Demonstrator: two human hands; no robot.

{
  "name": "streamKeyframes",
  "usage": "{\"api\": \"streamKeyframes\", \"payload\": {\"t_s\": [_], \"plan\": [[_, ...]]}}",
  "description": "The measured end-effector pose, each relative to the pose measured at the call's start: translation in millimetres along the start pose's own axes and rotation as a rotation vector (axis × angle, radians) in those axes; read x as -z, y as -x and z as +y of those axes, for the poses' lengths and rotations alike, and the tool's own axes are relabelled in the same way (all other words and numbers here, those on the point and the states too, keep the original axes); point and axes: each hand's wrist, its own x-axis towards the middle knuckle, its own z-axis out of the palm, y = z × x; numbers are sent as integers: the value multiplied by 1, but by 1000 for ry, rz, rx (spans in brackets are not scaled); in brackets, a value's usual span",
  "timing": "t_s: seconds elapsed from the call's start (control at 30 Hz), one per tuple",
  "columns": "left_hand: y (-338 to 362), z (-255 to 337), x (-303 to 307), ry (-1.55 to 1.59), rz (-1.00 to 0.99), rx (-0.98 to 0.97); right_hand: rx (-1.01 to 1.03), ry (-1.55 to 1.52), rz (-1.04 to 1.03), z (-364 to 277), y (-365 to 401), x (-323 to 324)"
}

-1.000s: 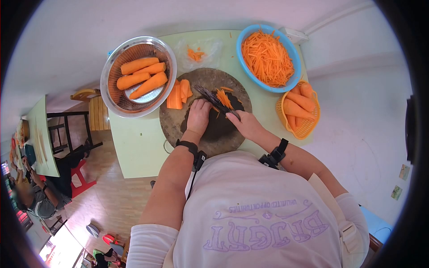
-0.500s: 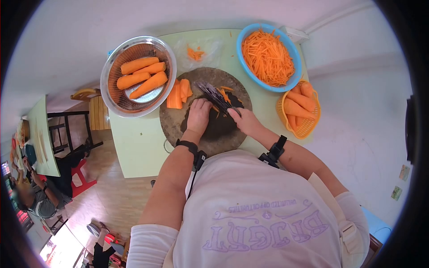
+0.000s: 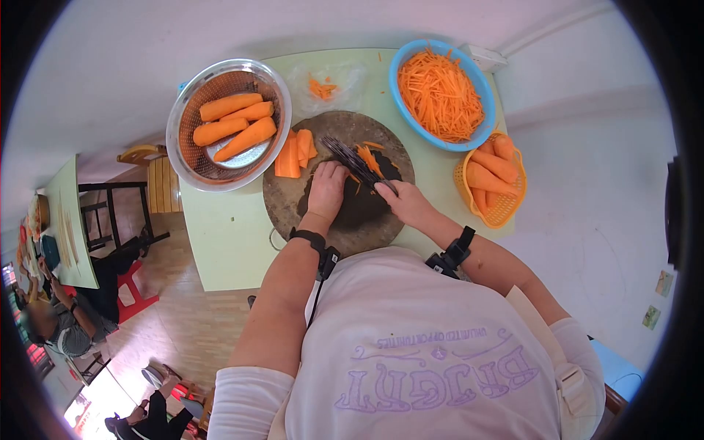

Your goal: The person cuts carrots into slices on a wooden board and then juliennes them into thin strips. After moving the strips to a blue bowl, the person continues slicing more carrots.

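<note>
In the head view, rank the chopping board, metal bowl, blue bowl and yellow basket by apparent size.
Largest to smallest:
1. Chopping board, partly hidden
2. Metal bowl
3. Blue bowl
4. Yellow basket

Carrot shreds [image 3: 440,95] are orange, the bowl [image 3: 397,95] blue, the basket [image 3: 506,210] yellow, the knife [image 3: 350,159] apparently dark and streaked.

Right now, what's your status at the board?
Right hand gripping knife. Left hand close beside it, grip hidden. Carrot slices on board, left; shreds beside knife.
</note>
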Motion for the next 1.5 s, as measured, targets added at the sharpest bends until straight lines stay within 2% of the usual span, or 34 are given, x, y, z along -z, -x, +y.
{"api": "streamKeyframes", "payload": {"t_s": [0.27,0.33,0.47,0.53,0.57,0.63,0.67,0.73,0.87,0.93,1.07,1.23,1.5], "plan": [[0,2,1,3,-11,12,12,48,-2,6,-8,-3],[-1,2,2,-6,-18,11,245,267,202,24,-19,-17],[0,-1,-1,-18,-24,-3,139,159,128,10,-12,-11],[-2,3,4,2,-25,5,20,-60,34,18,-17,-10],[-2,3,4,-1,-24,6,22,-61,33,17,-15,-9],[0,3,2,36,-6,56,-152,-254,5,13,-9,-6],[0,2,1,37,-6,58,-153,-253,4,14,-8,-5],[0,1,-2,22,26,64,15,-102,86,17,-6,-3],[1,-1,-3,35,38,62,16,-47,82,3,2,-2],[2,0,-4,82,74,144,144,51,94,6,0,-5],[2,3,-3,93,81,196,112,131,63,5,0,-5],[1,2,-1,79,72,119,92,123,89,6,-1,-3],[1,2,0,38,21,109,123,132,110,2,-1,-3]]}}
